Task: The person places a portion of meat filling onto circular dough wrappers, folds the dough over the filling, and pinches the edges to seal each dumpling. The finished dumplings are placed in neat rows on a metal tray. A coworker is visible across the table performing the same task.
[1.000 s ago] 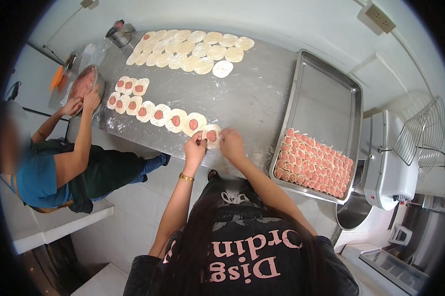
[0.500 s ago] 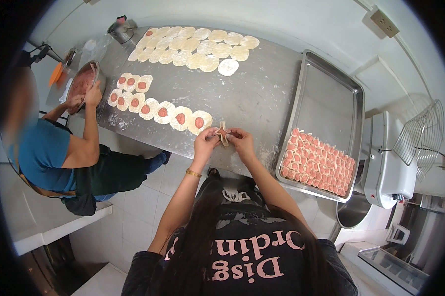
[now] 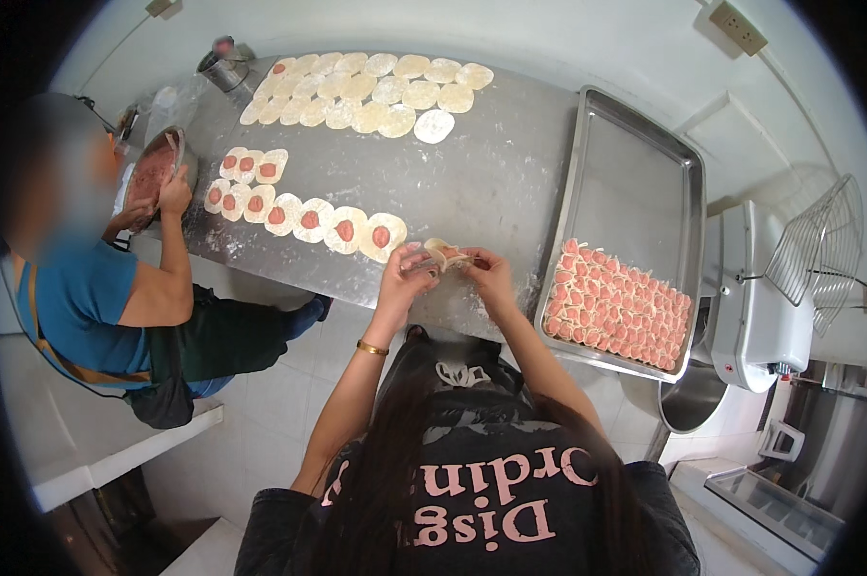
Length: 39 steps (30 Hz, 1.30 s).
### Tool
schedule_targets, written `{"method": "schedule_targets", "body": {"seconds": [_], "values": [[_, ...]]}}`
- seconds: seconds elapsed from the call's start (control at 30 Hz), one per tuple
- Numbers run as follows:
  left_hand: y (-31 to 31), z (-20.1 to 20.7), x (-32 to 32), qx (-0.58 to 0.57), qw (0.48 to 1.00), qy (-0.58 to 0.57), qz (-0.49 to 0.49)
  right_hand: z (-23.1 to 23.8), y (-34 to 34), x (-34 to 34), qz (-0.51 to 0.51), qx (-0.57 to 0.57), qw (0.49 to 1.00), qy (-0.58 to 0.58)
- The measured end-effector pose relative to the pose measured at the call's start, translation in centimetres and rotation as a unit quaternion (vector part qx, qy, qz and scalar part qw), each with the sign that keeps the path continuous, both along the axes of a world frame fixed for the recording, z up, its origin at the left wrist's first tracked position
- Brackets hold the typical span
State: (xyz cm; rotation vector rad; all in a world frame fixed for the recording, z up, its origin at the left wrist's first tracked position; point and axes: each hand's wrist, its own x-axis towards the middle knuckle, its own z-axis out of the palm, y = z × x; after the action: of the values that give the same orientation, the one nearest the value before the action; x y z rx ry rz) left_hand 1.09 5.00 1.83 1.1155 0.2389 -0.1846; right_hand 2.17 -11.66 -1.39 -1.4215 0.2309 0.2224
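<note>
Above the near edge of the steel table, a filled dough wrapper [image 3: 445, 253] is held with its rim partly folded up. My right hand [image 3: 494, 279] pinches its right side. Curled around its lower left edge are the fingers of my left hand [image 3: 405, 278], which partly hide it. Left of my hands, a row of round wrappers topped with pink meat filling [image 3: 345, 230] runs toward the far left. To the right, a deep metal tray [image 3: 576, 182] holds tight rows of open-topped meat dumplings [image 3: 618, 305] in its near half.
Plain dough rounds [image 3: 359, 86] overlap along the table's far side. A co-worker in a blue shirt [image 3: 155, 278] stands at left, holding a metal bowl of pink filling [image 3: 155, 178]. Right of the tray is a white machine [image 3: 746, 307] with a wire guard [image 3: 813, 254].
The wrapper has turned from an upright pinched shape to a more open, tilted one. My left fingers have spread slightly. The view has shifted a little, and the co-worker leans closer to the bowl.
</note>
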Motion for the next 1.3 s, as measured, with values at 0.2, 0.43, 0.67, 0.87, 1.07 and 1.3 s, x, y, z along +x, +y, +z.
{"method": "schedule_targets", "body": {"seconds": [0.2,0.43,0.67,0.87,1.07,1.3], "values": [[0.0,-2.0,0.1,0.240,0.962,0.037,-0.127,-1.1,-0.8,-0.8,0.021,-0.154,0.986,-0.066],[-0.9,-3.3,-0.7,0.363,0.907,-0.192,-0.099,-0.2,-1.3,-1.5,0.095,-0.265,0.947,-0.153],[-1.8,-1.1,-0.4,0.397,0.906,-0.097,-0.112,0.3,-1.2,-0.2,0.126,-0.317,0.911,-0.233],[-1.6,-0.5,-0.2,0.428,0.880,-0.116,-0.167,1.2,-1.4,-1.1,0.130,-0.401,0.881,-0.215],[-1.5,-1.0,0.4,0.412,0.881,-0.119,-0.198,1.1,-0.9,-0.4,0.128,-0.286,0.925,-0.216],[-1.6,-1.1,0.8,0.463,0.848,-0.122,-0.227,0.6,-1.2,-0.7,0.116,-0.406,0.889,-0.177]]}}
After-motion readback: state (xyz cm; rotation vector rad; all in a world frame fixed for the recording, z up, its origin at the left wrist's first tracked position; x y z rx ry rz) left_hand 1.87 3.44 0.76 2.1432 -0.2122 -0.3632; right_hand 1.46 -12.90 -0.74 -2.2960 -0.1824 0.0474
